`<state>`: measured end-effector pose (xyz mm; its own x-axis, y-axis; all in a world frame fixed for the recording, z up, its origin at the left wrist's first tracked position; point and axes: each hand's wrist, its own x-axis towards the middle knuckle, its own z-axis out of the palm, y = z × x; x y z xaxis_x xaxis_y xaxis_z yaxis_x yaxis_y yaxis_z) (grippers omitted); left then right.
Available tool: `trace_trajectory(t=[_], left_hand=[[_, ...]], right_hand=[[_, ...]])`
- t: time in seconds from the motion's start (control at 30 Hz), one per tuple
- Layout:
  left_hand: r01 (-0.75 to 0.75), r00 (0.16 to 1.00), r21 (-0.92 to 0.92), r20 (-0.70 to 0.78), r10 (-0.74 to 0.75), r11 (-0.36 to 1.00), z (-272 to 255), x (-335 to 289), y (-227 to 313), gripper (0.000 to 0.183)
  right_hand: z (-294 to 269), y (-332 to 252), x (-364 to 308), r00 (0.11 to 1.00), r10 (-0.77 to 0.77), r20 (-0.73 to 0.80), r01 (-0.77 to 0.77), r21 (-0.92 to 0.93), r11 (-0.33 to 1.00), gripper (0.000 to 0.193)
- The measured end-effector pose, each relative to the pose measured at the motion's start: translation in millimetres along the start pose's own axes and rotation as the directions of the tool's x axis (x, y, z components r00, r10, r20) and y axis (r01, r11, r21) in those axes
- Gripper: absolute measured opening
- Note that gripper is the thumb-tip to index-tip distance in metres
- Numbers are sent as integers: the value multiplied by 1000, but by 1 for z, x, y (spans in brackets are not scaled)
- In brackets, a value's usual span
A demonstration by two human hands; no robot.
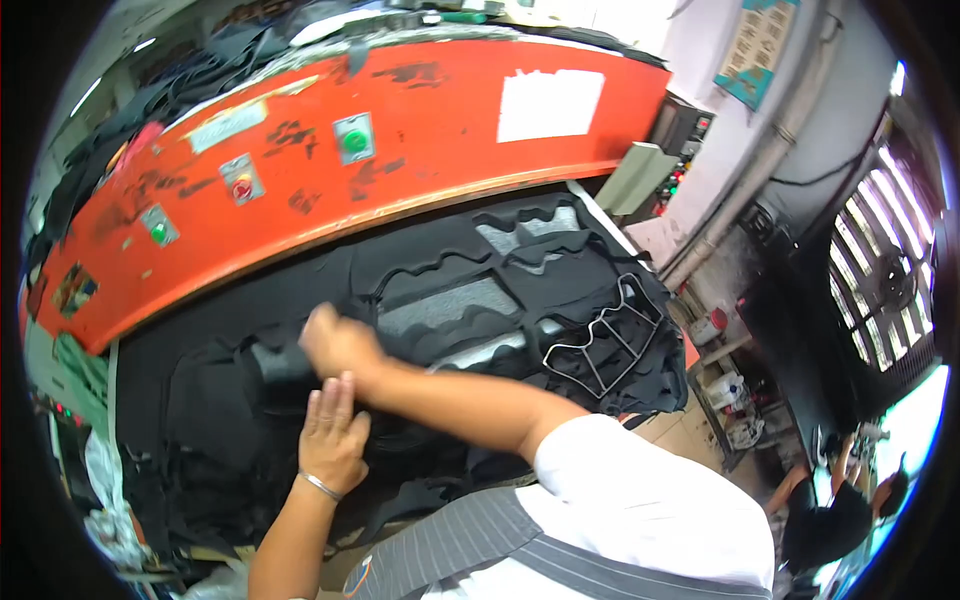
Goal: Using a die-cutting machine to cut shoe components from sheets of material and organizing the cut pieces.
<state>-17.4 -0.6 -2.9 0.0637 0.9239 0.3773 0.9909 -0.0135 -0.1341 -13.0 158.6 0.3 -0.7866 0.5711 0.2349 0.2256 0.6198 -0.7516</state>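
My left hand point(335, 445), a metal bracelet at its wrist, lies on dark material with its fingers stretched out. Just beyond it my right hand point(340, 345) reaches across to the left, blurred by motion, and I cannot make out its fingers or anything in them. Both are over black sheet material point(200, 410) spread in loose layers on the machine bed. To the right, a metal cutting die point(600, 345) with a wavy edge and inner bars rests on the black pieces. Cut-out gaps in the sheet point(540, 268) show a grey surface beneath.
A wide orange machine beam point(430, 130) spans the far side, with green and red buttons point(354, 142) on its face. Dark material point(215, 60) is heaped on top. A control box point(680, 125) stands at the right end. Farther right, another person point(835, 520) is at work.
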Motion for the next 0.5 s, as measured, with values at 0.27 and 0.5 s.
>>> trace_trajectory(t=[0.27, 0.5], left_hand=[[507, 794, -263, 512, -326, 821, -12, 25, 2, 50], [435, 806, -214, 526, -272, 875, -6, 18, -7, 62]], right_hand=[[-95, 81, 1, 668, -276, 692, -390, 640, 662, 35], [-290, 314, 2, 904, 317, 286, -101, -578, 810, 35]])
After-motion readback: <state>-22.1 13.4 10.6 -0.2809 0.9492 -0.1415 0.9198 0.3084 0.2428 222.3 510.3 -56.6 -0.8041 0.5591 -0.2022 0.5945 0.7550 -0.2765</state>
